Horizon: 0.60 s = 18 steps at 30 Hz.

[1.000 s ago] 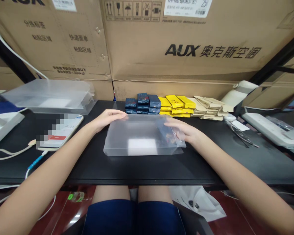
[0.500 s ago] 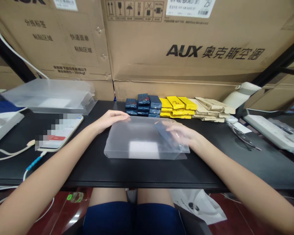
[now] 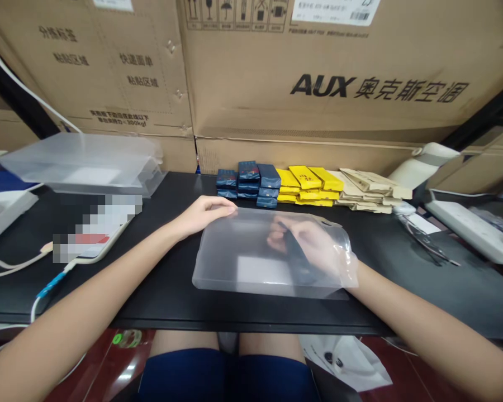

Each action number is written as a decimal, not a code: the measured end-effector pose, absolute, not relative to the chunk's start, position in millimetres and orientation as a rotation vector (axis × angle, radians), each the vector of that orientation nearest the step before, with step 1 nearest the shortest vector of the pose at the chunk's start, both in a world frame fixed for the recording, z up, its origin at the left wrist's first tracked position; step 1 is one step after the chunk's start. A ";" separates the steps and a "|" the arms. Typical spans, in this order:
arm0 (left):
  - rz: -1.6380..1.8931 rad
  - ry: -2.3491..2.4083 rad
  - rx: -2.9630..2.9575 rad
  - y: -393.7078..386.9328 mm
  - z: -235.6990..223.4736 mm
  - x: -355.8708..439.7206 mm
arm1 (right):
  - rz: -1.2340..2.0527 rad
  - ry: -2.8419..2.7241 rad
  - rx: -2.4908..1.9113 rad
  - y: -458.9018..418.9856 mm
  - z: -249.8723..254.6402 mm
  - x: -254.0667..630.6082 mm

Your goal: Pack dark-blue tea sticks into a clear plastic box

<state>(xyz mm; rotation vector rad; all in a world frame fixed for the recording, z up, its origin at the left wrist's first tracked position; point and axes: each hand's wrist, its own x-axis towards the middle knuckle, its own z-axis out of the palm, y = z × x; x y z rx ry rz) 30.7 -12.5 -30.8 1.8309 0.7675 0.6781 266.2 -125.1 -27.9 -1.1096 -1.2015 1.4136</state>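
A frosted clear plastic bag (image 3: 222,240) with a pale rectangular patch lies on the black table in front of me. My left hand (image 3: 204,215) pinches its far left corner between thumb and fingers. Through the film I see my right hand (image 3: 310,239), which is inside the bag from its right, open end. Its fingers are closed round a dark blue packet (image 3: 295,248), blurred by the plastic. Behind the bag stand stacks of dark blue packets (image 3: 248,171), yellow packets (image 3: 305,177) and beige packets (image 3: 366,181).
At the left lie a second frosted bag (image 3: 84,156) and a phone (image 3: 121,223) with a cable. To the right are a white bottle (image 3: 427,164), glasses (image 3: 430,243) and a white power strip (image 3: 473,223). Large cardboard boxes (image 3: 331,117) rise behind the table.
My right hand has gone deeper into the bag, leftwards, with the dark blue packet. The bag appears lower and further right, while my left hand stays at its corner. The view has shifted slightly.
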 end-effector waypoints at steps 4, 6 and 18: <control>0.655 0.773 1.815 -11.6 -30.3 29.6 | 1.789 -0.954 -0.848 -116.6 -35.7 273.4; 0.641 0.788 1.777 -11.4 -30.2 29.1 | 1.809 -1.082 -0.846 -113.1 -38.8 278.9; 0.794 0.890 1.779 -12.1 -33.2 30.9 | 1.581 -1.606 -0.967 -116.0 -28.3 282.6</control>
